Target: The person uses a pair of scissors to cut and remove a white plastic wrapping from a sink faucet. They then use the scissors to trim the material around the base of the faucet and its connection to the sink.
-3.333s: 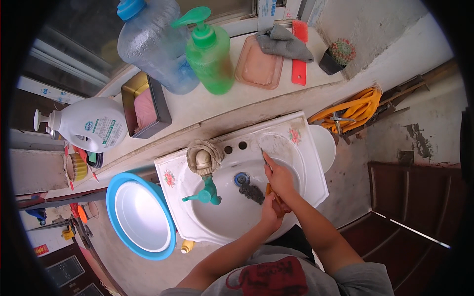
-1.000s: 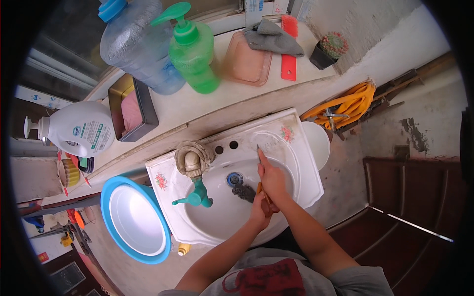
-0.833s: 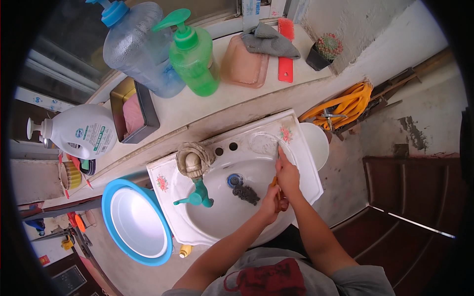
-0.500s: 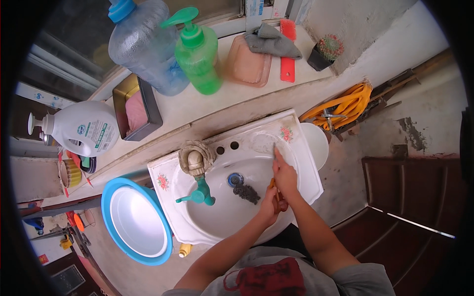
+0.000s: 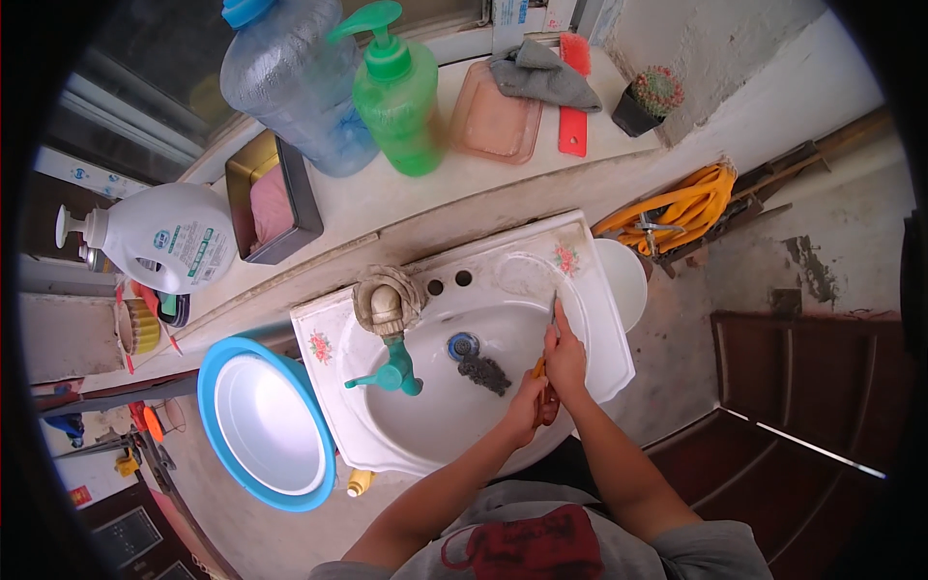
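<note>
Both my hands are together above the right side of a white washbasin [image 5: 425,440]. My left hand [image 5: 523,410] is closed around a slim orange-yellow piece [image 5: 538,366], perhaps a handle; most of it is hidden by the fingers. Just beside it, my right hand [image 5: 566,365] is closed, its index finger stretched along a thin dark strip [image 5: 556,304] that points away from me. I cannot make out what the strip is, or whether it joins the orange piece. In the basin, a dark grey, ragged clump [image 5: 484,373] lies against the drain [image 5: 463,346].
A tap with a teal handle [image 5: 391,373] stands at the basin's left. Left of it is a blue-rimmed tub [image 5: 333,454]. On the ledge behind are a green pump bottle [image 5: 398,106], a large clear bottle [image 5: 290,87], a soap dish [image 5: 498,121], and a grey cloth [image 5: 541,75].
My right hand has drawn slightly back toward me and to the right, closer to my left hand. My left hand has barely moved. The view has shifted slightly.
</note>
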`<move>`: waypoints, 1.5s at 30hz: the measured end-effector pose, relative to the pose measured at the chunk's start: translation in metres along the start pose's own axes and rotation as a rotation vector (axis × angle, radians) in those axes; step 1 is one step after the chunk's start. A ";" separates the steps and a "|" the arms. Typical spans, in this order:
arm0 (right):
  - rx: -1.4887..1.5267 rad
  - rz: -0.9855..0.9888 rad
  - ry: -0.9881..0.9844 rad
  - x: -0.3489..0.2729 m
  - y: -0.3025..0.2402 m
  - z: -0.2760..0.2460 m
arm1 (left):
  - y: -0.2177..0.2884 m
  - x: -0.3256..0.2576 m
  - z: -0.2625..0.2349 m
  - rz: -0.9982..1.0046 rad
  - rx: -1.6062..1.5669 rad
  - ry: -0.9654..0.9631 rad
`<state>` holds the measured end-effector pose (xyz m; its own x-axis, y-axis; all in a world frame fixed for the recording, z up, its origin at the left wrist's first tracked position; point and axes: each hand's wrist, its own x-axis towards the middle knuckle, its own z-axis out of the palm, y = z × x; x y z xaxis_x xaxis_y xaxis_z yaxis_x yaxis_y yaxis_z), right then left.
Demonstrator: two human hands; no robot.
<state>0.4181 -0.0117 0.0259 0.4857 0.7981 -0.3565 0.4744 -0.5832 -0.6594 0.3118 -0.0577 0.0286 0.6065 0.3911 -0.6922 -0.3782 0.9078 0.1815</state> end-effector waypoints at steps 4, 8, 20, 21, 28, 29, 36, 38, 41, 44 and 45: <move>-0.096 -0.142 -0.128 -0.008 -0.026 0.022 | 0.007 -0.026 -0.001 0.106 -0.088 0.029; -0.078 -0.191 -0.169 -0.004 -0.045 0.033 | 0.041 -0.041 0.004 0.157 -0.131 0.185; 0.250 -0.004 -0.121 -0.006 -0.045 0.036 | 0.061 -0.048 0.005 -0.024 -0.176 0.082; 0.269 0.011 -0.132 -0.007 -0.048 0.033 | 0.064 -0.048 0.004 -0.043 -0.172 0.066; 0.114 0.040 0.035 -0.002 -0.012 0.009 | 0.031 -0.013 -0.003 -0.149 -0.159 -0.050; 0.112 0.044 0.049 0.005 -0.013 0.010 | 0.035 -0.007 -0.004 -0.115 -0.149 -0.037; 0.057 -0.073 0.066 0.042 -0.060 0.052 | 0.109 -0.006 -0.011 -0.022 -0.031 0.017; 0.070 -0.052 0.058 0.042 -0.057 0.047 | 0.109 -0.006 -0.008 -0.049 -0.011 0.031; 0.138 0.079 0.051 0.039 -0.048 0.032 | 0.083 0.006 -0.002 -0.047 0.061 0.095; -0.032 -0.123 0.042 0.032 -0.052 0.045 | 0.075 0.000 -0.017 0.060 -0.021 0.030; -0.023 -0.092 0.016 0.029 -0.054 0.047 | 0.076 -0.002 -0.015 0.059 -0.022 0.031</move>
<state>0.3723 0.0500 0.0204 0.4505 0.8463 -0.2842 0.5343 -0.5106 -0.6736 0.2711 0.0085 0.0335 0.5608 0.4386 -0.7022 -0.4278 0.8797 0.2077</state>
